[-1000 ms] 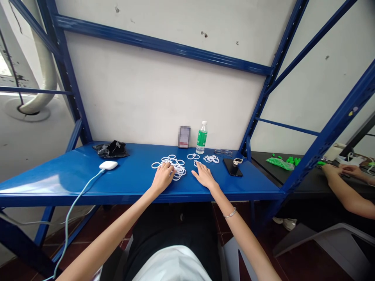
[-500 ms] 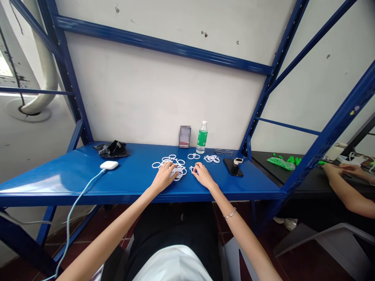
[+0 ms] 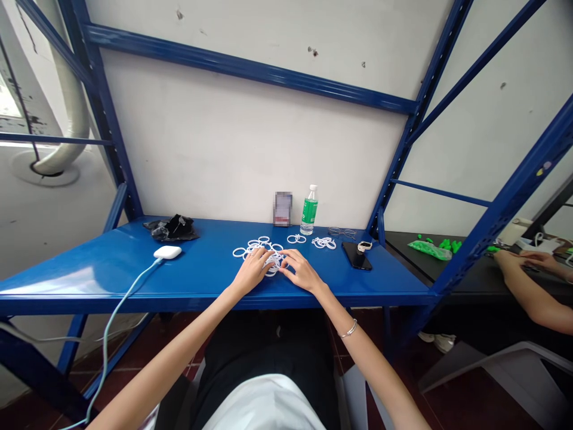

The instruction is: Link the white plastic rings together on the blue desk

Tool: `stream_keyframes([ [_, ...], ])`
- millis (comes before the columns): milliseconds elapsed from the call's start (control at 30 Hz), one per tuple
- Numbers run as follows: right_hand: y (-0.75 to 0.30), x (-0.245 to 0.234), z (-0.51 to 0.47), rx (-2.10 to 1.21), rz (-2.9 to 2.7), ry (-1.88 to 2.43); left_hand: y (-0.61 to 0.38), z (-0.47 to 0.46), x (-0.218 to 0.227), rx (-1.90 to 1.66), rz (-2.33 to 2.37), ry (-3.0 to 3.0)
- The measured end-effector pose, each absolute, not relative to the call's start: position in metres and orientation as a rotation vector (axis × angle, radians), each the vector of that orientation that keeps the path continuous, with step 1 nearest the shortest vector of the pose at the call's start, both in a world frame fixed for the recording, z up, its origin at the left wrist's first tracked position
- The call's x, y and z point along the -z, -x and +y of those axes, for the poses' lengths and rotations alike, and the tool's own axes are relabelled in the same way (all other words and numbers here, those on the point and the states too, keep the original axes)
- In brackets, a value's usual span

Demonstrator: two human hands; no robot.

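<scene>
I have both hands down on the pile of white rings (image 3: 264, 255) mid-shelf: my left hand (image 3: 253, 270) lies loosely spread over it, while my right hand (image 3: 301, 272) seems to pinch one ring at its edge, though the view is too small to be sure. A phone (image 3: 356, 255) lies well apart.

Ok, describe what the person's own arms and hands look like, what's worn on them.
Both arms are bare from the frame's edge to the hands, with no sleeves and no gloves. The right wrist carries a thin silver bracelet. The left hand and right hand show slim fingers; rings or nail colour are too small to tell.
</scene>
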State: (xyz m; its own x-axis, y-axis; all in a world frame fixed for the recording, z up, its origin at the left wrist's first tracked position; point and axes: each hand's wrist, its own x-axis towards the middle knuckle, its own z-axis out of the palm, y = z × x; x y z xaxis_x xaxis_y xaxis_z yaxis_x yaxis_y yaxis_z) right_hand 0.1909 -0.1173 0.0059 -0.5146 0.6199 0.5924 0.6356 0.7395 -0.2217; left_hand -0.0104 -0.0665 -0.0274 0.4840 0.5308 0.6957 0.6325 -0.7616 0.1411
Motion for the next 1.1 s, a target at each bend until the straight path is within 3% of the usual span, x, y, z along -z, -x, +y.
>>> stream_keyframes([
  [1100, -0.19, 0.0037, -0.111, -0.062, -2.278, 1.139, 0.009, -0.0748, 0.0192, 1.084, -0.942, 2.716],
])
